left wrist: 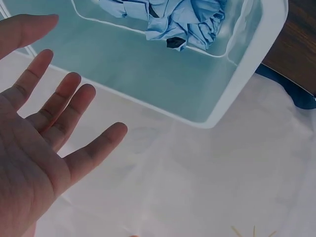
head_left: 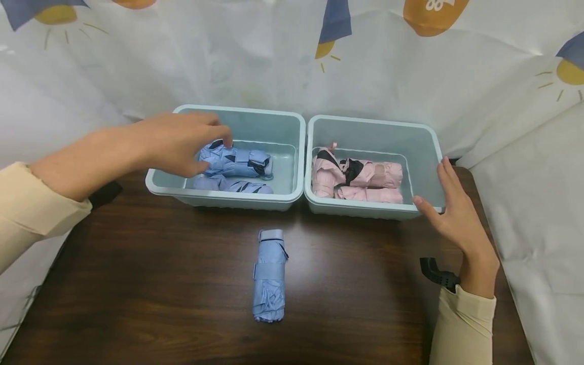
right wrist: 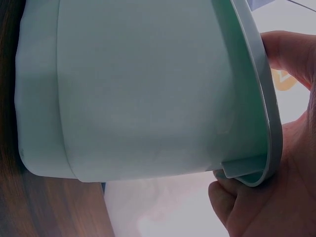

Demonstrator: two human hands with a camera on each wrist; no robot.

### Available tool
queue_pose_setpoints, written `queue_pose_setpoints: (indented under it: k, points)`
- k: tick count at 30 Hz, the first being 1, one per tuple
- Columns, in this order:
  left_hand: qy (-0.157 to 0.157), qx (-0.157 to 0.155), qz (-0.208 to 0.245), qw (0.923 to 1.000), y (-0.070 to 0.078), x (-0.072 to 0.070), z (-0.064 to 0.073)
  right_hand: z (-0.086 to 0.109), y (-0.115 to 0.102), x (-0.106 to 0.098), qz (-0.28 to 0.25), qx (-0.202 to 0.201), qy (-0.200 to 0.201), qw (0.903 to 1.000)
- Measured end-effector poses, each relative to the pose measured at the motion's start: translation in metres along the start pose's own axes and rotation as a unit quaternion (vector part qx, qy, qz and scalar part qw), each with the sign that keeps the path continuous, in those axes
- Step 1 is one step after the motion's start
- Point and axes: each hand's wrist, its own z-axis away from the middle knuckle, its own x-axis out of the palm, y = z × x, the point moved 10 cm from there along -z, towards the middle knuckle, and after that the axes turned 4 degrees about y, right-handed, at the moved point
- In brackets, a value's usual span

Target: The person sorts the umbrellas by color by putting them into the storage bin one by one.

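Note:
My left hand (head_left: pixel 182 144) hovers over the left light-blue bin (head_left: pixel 225 201), its fingers spread and loosely bent. Nothing touches its palm in the left wrist view. Two folded blue umbrellas (head_left: pixel 237 161) lie in that bin beneath the hand. At the front right corner of the right bin (head_left: pixel 365 209), my right hand (head_left: pixel 458 213) rests with fingers extended along the rim and the thumb on the front edge. Folded pink umbrellas (head_left: pixel 380 175) lie inside. Another folded blue umbrella (head_left: pixel 269 276) lies on the table in front of the bins.
Both bins stand side by side at the back of the dark wooden table (head_left: pixel 182 284). Behind them hangs a white patterned curtain (head_left: pixel 255 56), which also covers the right side. A black wrist mount (head_left: pixel 438 276) is strapped to the right wrist.

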Motion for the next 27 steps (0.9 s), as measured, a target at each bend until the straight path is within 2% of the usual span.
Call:
queue_pose_setpoints:
  k: [9, 18, 23, 27]
  points:
    - [0.002, -0.01, 0.015, 0.9998, -0.004, 0.001, 0.006, -0.004, 0.001, 0.002, 0.002, -0.005, -0.001, 1.0]
    - [0.035, -0.001, 0.016, 0.9993, 0.015, -0.004, 0.012, -0.005, 0.001, 0.002, 0.002, -0.013, -0.002, 0.9999]
    - [0.038, -0.006, 0.029, 0.9989, 0.024, -0.001, 0.017, -0.003, 0.004, 0.002, 0.003, -0.013, -0.004, 0.9999]
    - [0.057, -0.013, 0.033, 0.9978, 0.026, -0.005, 0.022, -0.004, 0.004, 0.001, 0.003, -0.016, 0.001, 0.9999]
